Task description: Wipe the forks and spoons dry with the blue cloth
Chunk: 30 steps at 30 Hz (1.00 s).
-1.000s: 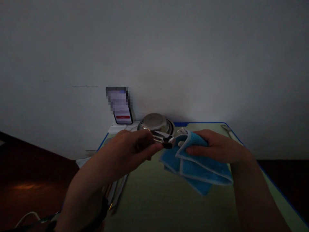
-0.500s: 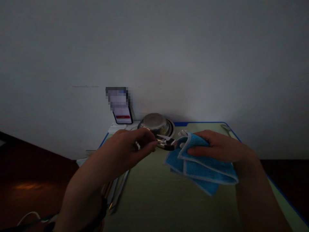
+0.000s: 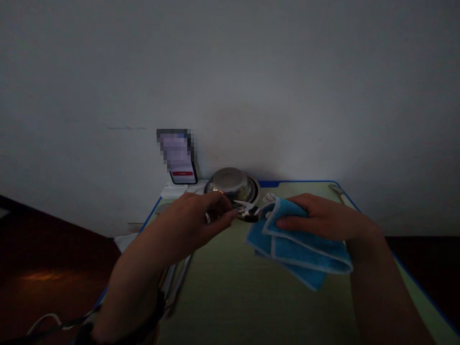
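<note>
My left hand (image 3: 196, 218) is closed around a shiny metal spoon (image 3: 247, 211), whose bowl end points right toward the cloth. My right hand (image 3: 321, 218) grips a folded blue cloth with a white edge (image 3: 298, 247), held just above the green table (image 3: 230, 292). The spoon's tip sits close to the cloth's upper left corner; whether they touch I cannot tell.
An upturned steel bowl (image 3: 230, 182) stands on a plate at the table's back edge by the wall. A phone (image 3: 181, 167) leans against the wall to its left. Several utensils (image 3: 176, 282) lie under my left forearm. Another utensil (image 3: 338, 191) lies at the back right corner.
The spoon has turned slightly in my left hand. My right hand and the cloth shifted a little to the right, away from the spoon.
</note>
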### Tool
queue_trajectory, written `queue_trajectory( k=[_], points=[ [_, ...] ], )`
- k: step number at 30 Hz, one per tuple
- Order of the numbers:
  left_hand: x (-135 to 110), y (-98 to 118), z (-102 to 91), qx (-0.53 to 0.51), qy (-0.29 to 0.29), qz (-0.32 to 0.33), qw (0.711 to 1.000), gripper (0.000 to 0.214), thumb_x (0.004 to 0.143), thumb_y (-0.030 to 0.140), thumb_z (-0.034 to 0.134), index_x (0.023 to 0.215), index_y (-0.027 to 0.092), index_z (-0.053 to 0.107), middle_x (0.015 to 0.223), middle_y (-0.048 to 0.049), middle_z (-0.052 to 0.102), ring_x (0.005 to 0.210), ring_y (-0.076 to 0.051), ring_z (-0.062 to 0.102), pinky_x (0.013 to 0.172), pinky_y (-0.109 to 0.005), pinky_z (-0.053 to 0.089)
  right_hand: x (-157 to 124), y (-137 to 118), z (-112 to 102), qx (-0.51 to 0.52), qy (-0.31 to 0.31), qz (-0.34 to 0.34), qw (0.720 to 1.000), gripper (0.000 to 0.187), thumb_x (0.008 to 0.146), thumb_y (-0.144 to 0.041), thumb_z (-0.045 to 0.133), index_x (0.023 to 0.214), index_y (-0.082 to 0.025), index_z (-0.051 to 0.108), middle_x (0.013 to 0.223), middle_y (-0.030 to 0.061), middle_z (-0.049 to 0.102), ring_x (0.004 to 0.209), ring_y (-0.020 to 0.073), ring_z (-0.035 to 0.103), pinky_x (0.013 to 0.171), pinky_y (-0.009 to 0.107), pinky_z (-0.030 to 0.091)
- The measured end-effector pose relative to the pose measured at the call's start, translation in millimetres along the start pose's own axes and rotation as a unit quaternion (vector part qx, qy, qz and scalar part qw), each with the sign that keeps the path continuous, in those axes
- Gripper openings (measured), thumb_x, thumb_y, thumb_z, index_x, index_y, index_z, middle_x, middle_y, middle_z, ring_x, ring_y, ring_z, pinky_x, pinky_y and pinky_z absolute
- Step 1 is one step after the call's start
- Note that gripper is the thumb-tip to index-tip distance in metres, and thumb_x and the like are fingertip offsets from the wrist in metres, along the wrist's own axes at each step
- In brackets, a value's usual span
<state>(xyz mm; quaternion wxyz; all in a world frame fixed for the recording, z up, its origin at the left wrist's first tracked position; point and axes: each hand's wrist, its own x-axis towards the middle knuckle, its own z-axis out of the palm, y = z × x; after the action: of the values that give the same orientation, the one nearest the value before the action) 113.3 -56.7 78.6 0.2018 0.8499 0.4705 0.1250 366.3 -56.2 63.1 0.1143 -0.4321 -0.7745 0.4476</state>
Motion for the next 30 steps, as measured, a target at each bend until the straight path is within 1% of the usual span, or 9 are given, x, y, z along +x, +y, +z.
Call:
queue_trajectory(
  k=[4, 7, 13, 18, 23, 27, 30],
  points=[
    [1.2, -5.1, 3.4, 0.010, -0.006, 0.014, 1.000, 0.019, 0.085, 0.032, 0.047, 0.088, 0.020, 0.060, 0.073, 0.0020, 0.069, 0.064, -0.012, 0.063, 0.059, -0.022, 0.044, 0.7, 3.8, 0.1, 0.001, 0.003, 0.031, 1.000, 0.028, 0.080, -0.044, 0.051, 0.080, -0.018, 0.060, 0.070, -0.0004, 0.060, 0.061, 0.0117, 0.056, 0.051, 0.022, 0.044],
    [1.8, -5.3, 3.8, 0.005, -0.007, 0.019, 1.000, 0.018, 0.086, 0.030, 0.046, 0.088, 0.019, 0.060, 0.073, 0.0019, 0.069, 0.063, -0.011, 0.063, 0.059, -0.021, 0.044, 0.7, 5.0, -0.2, 0.014, 0.000, 0.040, 0.999, 0.027, 0.078, -0.044, 0.053, 0.079, -0.018, 0.060, 0.070, -0.0004, 0.060, 0.061, 0.0115, 0.055, 0.051, 0.022, 0.044],
    [-0.5, -0.1, -0.4, -0.049, 0.001, 0.036, 0.998, 0.016, 0.085, 0.027, 0.047, 0.082, 0.018, 0.059, 0.070, 0.0027, 0.068, 0.060, -0.009, 0.060, 0.056, -0.019, 0.043, -0.3, 6.8, -0.1, 0.046, -0.001, 0.045, 0.998, 0.028, 0.079, -0.045, 0.052, 0.086, -0.020, 0.063, 0.077, 0.0003, 0.064, 0.065, 0.0127, 0.059, 0.055, 0.023, 0.046],
    [-3.7, 1.3, -1.8, -0.084, -0.003, 0.023, 0.996, 0.017, 0.087, 0.030, 0.046, 0.084, 0.019, 0.059, 0.072, 0.0030, 0.067, 0.060, -0.009, 0.060, 0.055, -0.019, 0.043, -0.3, 5.7, 0.1, 0.051, 0.000, 0.034, 0.998, 0.028, 0.078, -0.045, 0.054, 0.087, -0.020, 0.064, 0.081, 0.0006, 0.066, 0.068, 0.0137, 0.060, 0.058, 0.023, 0.047],
    [-2.2, 3.2, -1.4, -0.077, -0.011, 0.002, 0.997, 0.022, 0.086, 0.035, 0.047, 0.080, 0.017, 0.058, 0.068, 0.0018, 0.066, 0.058, -0.010, 0.059, 0.054, -0.020, 0.043, -0.2, 2.4, -0.1, 0.045, -0.009, 0.034, 0.998, 0.028, 0.079, -0.044, 0.053, 0.087, -0.020, 0.063, 0.080, 0.0004, 0.066, 0.068, 0.0135, 0.060, 0.056, 0.023, 0.047],
    [0.0, 1.8, 0.6, -0.068, -0.015, -0.008, 0.998, 0.026, 0.085, 0.042, 0.048, 0.081, 0.018, 0.057, 0.068, 0.0019, 0.065, 0.060, -0.011, 0.059, 0.055, -0.022, 0.043, 0.9, 1.7, -1.1, 0.036, -0.021, 0.021, 0.999, 0.027, 0.080, -0.043, 0.053, 0.084, -0.018, 0.060, 0.078, 0.0006, 0.065, 0.065, 0.0122, 0.059, 0.053, 0.020, 0.045],
    [0.8, 0.0, 2.6, -0.056, -0.024, -0.015, 0.998, 0.028, 0.084, 0.046, 0.048, 0.083, 0.019, 0.056, 0.069, 0.0021, 0.065, 0.061, -0.011, 0.059, 0.055, -0.022, 0.042, 2.2, 2.1, -1.5, 0.039, -0.026, 0.008, 0.999, 0.025, 0.080, -0.042, 0.053, 0.084, -0.018, 0.060, 0.079, 0.0003, 0.066, 0.067, 0.0118, 0.059, 0.054, 0.019, 0.045]
  ],
)
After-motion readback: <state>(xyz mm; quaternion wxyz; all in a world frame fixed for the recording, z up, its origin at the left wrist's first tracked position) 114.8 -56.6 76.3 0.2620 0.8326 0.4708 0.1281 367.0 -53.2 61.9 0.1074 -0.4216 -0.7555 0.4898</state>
